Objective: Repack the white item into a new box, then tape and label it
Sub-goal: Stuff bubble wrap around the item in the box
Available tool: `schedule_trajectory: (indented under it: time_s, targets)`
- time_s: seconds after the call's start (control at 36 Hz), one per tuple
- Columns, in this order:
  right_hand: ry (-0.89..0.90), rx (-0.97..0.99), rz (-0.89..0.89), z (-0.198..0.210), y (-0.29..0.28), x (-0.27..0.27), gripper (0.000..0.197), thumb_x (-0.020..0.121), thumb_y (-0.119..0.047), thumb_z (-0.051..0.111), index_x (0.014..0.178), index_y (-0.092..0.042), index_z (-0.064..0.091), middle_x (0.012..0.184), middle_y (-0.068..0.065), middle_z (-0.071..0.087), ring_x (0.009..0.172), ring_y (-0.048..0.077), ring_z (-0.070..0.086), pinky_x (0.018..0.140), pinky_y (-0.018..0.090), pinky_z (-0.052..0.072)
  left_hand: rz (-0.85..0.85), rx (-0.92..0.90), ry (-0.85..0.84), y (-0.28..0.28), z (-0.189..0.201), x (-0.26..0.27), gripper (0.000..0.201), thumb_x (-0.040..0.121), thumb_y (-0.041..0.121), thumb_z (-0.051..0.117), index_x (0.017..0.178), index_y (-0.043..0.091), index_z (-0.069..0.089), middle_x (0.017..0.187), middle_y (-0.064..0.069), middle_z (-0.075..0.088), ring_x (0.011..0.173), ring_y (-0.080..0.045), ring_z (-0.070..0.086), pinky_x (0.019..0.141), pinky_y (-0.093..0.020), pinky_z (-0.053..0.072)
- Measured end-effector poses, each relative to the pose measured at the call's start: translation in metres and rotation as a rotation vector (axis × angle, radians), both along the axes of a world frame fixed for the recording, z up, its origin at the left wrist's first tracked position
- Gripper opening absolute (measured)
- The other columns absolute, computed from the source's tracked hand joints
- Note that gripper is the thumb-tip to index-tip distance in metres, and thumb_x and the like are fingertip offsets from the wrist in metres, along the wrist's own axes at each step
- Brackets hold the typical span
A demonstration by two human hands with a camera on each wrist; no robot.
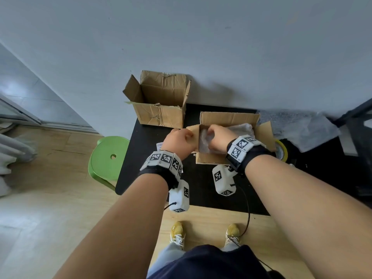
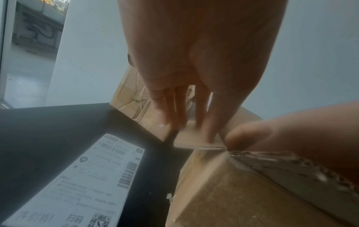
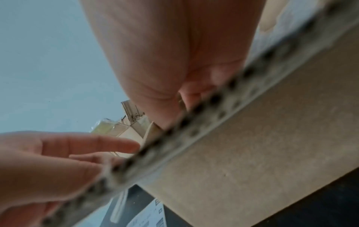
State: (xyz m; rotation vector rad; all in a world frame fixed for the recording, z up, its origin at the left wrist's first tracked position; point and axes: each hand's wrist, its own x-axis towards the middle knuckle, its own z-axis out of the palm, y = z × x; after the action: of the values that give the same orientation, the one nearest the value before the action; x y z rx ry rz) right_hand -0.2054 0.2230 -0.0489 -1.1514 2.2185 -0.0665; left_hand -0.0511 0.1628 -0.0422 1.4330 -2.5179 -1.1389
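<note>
The new cardboard box (image 1: 229,117) stands open on the black table (image 1: 201,190). Inside it lies the white item in clear bubble wrap (image 1: 241,128). My left hand (image 1: 188,136) pinches the box's left flap (image 2: 196,140) between straight fingers (image 2: 209,122) and thumb. My right hand (image 1: 214,137) reaches into the box with its fingers curled down into the bubble wrap; the near wall (image 3: 252,145) hides its fingertips in the right wrist view. A printed shipping label (image 2: 87,184) lies flat on the table left of the box.
A worn, empty open box (image 1: 161,115) stands at the table's back left corner against the wall. A yellow tape roll (image 1: 281,150) lies right of the new box, with loose wrap sheets (image 1: 308,129) and a black frame (image 1: 358,113) beyond. A green stool (image 1: 109,158) stands left of the table.
</note>
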Motion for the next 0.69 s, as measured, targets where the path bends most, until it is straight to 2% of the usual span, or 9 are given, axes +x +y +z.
schedule_trajectory:
  time_s: [0.06, 0.11, 0.25, 0.28, 0.39, 0.44, 0.53, 0.61, 0.69]
  targets:
    - [-0.035, -0.079, 0.013, -0.001, 0.003, -0.003, 0.044, 0.086, -0.016, 0.061, 0.127, -0.027, 0.048, 0.112, 0.007, 0.058, 0.096, 0.024, 0.059, 0.089, 0.039, 0.049, 0.001, 0.001, 0.008, 0.001, 0.001, 0.0, 0.045, 0.079, 0.02, 0.066, 0.124, 0.022, 0.06, 0.123, -0.004, 0.051, 0.108, -0.023, 0.055, 0.097, -0.035, 0.047]
    - [-0.001, -0.077, 0.065, -0.004, 0.004, -0.001, 0.046, 0.086, -0.018, 0.065, 0.128, -0.031, 0.051, 0.113, 0.002, 0.061, 0.092, 0.02, 0.061, 0.08, 0.03, 0.049, 0.003, 0.0, 0.002, 0.002, 0.001, 0.0, 0.045, 0.08, 0.02, 0.066, 0.124, 0.022, 0.06, 0.123, -0.004, 0.051, 0.109, -0.023, 0.054, 0.098, -0.036, 0.047]
    - [-0.073, -0.015, 0.001, -0.012, 0.004, 0.003, 0.031, 0.098, -0.026, 0.051, 0.127, -0.021, 0.059, 0.114, 0.005, 0.063, 0.077, 0.013, 0.057, 0.07, 0.023, 0.044, -0.001, -0.027, -0.026, 0.002, 0.004, 0.0, 0.044, 0.081, 0.02, 0.066, 0.125, 0.022, 0.059, 0.124, -0.004, 0.05, 0.111, -0.022, 0.052, 0.098, -0.033, 0.045]
    - [-0.078, 0.0, 0.01, -0.01, 0.003, 0.004, 0.031, 0.099, -0.027, 0.049, 0.126, -0.018, 0.059, 0.117, 0.007, 0.063, 0.079, 0.014, 0.057, 0.071, 0.023, 0.044, -0.009, -0.039, -0.035, 0.002, 0.005, 0.0, 0.044, 0.082, 0.02, 0.066, 0.125, 0.022, 0.059, 0.124, -0.004, 0.049, 0.112, -0.023, 0.052, 0.098, -0.033, 0.045]
    - [-0.059, -0.009, -0.019, -0.002, 0.005, 0.006, 0.032, 0.099, -0.028, 0.049, 0.127, -0.014, 0.059, 0.121, 0.01, 0.061, 0.106, 0.025, 0.061, 0.097, 0.034, 0.047, -0.039, -0.09, -0.082, 0.005, 0.01, -0.003, 0.042, 0.084, 0.02, 0.065, 0.125, 0.02, 0.058, 0.122, -0.005, 0.049, 0.112, -0.024, 0.051, 0.099, -0.035, 0.045]
    - [-0.066, -0.019, -0.006, 0.0, 0.008, 0.006, 0.033, 0.097, -0.025, 0.052, 0.129, -0.017, 0.058, 0.118, 0.006, 0.062, 0.106, 0.024, 0.061, 0.093, 0.029, 0.047, -0.05, -0.119, -0.109, 0.005, 0.012, -0.002, 0.042, 0.084, 0.018, 0.063, 0.126, 0.019, 0.058, 0.122, -0.006, 0.049, 0.114, -0.025, 0.049, 0.099, -0.034, 0.043]
    - [-0.062, -0.079, 0.029, 0.011, 0.02, 0.002, 0.034, 0.093, -0.014, 0.056, 0.125, -0.022, 0.06, 0.106, -0.001, 0.064, 0.092, 0.018, 0.062, 0.076, 0.023, 0.046, -0.056, -0.17, -0.109, 0.008, 0.021, -0.008, 0.039, 0.086, 0.014, 0.054, 0.125, 0.02, 0.058, 0.121, -0.007, 0.05, 0.114, -0.027, 0.048, 0.096, -0.035, 0.042]
    - [-0.009, -0.243, -0.116, 0.022, 0.032, -0.01, 0.038, 0.091, -0.01, 0.05, 0.12, -0.028, 0.066, 0.119, 0.005, 0.062, 0.109, 0.026, 0.06, 0.091, 0.031, 0.047, -0.034, -0.208, -0.109, 0.012, 0.034, -0.019, 0.035, 0.093, 0.02, 0.04, 0.119, 0.018, 0.062, 0.116, -0.009, 0.053, 0.11, -0.029, 0.051, 0.095, -0.04, 0.043]
    - [0.043, -0.413, -0.204, 0.037, 0.047, -0.032, 0.036, 0.091, -0.01, 0.046, 0.11, -0.029, 0.07, 0.119, 0.0, 0.067, 0.112, 0.024, 0.061, 0.095, 0.032, 0.048, -0.001, -0.262, -0.05, 0.015, 0.042, -0.034, 0.034, 0.091, 0.015, 0.042, 0.119, 0.017, 0.062, 0.12, -0.007, 0.053, 0.113, -0.027, 0.048, 0.094, -0.039, 0.043]
